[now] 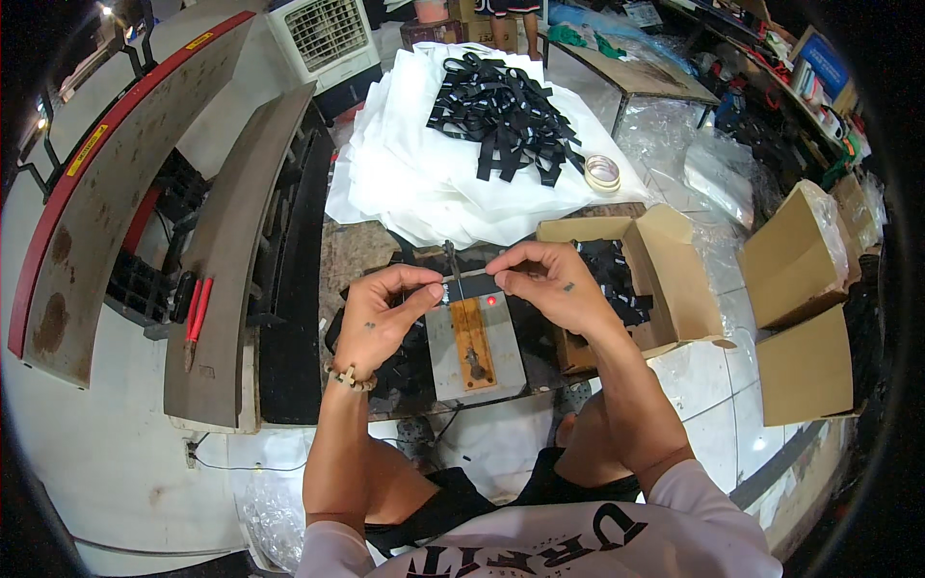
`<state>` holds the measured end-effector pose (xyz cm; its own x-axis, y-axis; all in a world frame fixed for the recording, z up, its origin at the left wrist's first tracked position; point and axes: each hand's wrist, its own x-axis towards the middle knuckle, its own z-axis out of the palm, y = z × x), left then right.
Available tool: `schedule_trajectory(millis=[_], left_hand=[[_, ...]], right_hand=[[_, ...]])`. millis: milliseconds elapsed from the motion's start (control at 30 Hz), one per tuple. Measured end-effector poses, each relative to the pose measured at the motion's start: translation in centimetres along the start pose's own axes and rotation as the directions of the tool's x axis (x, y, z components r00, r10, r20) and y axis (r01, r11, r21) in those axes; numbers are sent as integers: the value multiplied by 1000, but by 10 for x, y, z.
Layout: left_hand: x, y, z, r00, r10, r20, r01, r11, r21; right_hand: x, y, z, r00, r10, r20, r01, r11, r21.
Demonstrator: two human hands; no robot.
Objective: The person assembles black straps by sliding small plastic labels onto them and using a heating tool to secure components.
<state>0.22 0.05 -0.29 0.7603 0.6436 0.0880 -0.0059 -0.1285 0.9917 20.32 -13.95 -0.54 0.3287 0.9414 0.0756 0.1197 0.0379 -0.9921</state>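
Note:
My left hand (385, 316) pinches one end of a short black strap (477, 286), where a small white mark shows. On the other side, the fingertips of my right hand (551, 286) close on the strap's right part. It stretches level between the two hands, across a small grey bench device (506, 361) with a brown strip (472, 332) along its top and a lit red lamp. A dark upright metal blade (453, 265) stands at the device's far end, against the strap. Whether the blade touches the strap is hard to see.
Ahead, a heap of black straps (501, 111) lies on white sheets (385, 183) beside tape rolls (602, 173). An open cardboard box (674, 289) at right holds black pieces. Leftward are red-handled pliers (198, 313) on a grey curved board (226, 231). A person's legs show far off.

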Motion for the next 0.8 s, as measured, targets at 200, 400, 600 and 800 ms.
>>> schedule_trajectory(millis=[200,400,600,800], left_hand=[[1,-3,0,1000,10,-3,-10,999,43],[2,-5,-3,1000,9,6,-9,998,61],[4,-7,-3,1000,-1,31,-1,999,40],[-5,1,-15,996,50,-76,-46,998,46]], right_hand=[[0,1,2,1000,-16,-21,16,1000,-5],[1,2,2,1000,28,5,-28,1000,4],[1,14,-8,999,-12,-38,11,1000,-24],[-1,25,-70,983,-94,-156,-22,791,-612]])
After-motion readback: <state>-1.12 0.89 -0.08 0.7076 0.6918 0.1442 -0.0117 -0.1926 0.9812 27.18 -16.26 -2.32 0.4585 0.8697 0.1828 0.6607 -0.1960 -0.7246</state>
